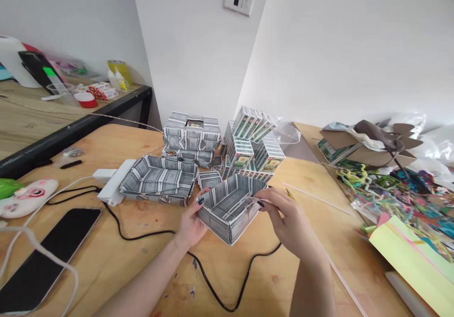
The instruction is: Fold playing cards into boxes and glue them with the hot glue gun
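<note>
An open, tray-like box made of grey-and-white patterned cards is tilted above the table. My left hand grips its left side, the thumb on the rim. At the right rim, my right hand has thumb and fingers pinched together on a thin whitish piece that reaches over the box's inside. A larger patterned card tray rests on the table to the left. Behind it stands a closed patterned card box. Loose patterned cards lie just behind the held box.
Card packs are stacked at the back. A black cable loops in front. A phone and white power strip lie left. Right are a cardboard box, colourful scraps, yellow paper and clear thin sticks.
</note>
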### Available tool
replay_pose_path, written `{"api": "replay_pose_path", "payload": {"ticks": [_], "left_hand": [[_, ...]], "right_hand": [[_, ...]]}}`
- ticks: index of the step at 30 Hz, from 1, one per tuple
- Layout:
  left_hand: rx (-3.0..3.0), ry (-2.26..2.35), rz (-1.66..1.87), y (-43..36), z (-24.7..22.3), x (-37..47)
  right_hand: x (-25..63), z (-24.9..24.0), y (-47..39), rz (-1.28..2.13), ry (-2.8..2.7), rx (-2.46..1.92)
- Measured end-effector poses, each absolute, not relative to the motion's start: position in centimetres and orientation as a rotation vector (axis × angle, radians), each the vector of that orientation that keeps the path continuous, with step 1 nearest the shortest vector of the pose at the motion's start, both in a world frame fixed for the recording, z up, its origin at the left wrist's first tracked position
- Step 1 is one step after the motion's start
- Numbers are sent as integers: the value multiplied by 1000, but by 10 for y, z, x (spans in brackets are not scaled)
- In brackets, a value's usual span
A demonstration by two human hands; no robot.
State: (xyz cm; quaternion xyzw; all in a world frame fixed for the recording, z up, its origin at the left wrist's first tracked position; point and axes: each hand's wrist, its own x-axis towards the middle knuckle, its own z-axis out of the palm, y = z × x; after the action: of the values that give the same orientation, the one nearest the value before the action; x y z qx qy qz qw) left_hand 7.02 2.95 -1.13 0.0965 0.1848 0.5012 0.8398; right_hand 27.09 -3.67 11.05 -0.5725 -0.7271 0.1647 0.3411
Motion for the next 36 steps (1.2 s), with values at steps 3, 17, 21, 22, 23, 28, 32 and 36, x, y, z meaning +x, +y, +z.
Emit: {"api": "replay_pose_path", "payload": {"ticks": [3, 17, 21, 22, 23, 28, 32, 36], "left_hand": [[216, 384, 1037, 30, -14, 70], [219, 471, 990, 34, -11, 69], [213, 497, 979, 36, -10, 68], [214, 501, 979, 36, -9, 68], [214, 503, 982, 36, -8, 67], [218, 492, 1006, 37, -6, 66], [238, 477, 998, 39, -11, 65], [280, 482, 982, 39, -15, 63]], "right_hand": [[275, 112, -41, 423, -1802, -1550], [271, 110, -34, 415, -1871, -1379], [272, 111, -35, 394, -1889, -1352], [272, 111, -35, 413, -1907, -1363], [271, 112, -35, 436, -1928, -1378], [268, 111, -34, 424, -1947, -1348], [267, 110, -34, 427, -1975, -1348], [267, 111, -35, 520, -2015, -1510]]}}
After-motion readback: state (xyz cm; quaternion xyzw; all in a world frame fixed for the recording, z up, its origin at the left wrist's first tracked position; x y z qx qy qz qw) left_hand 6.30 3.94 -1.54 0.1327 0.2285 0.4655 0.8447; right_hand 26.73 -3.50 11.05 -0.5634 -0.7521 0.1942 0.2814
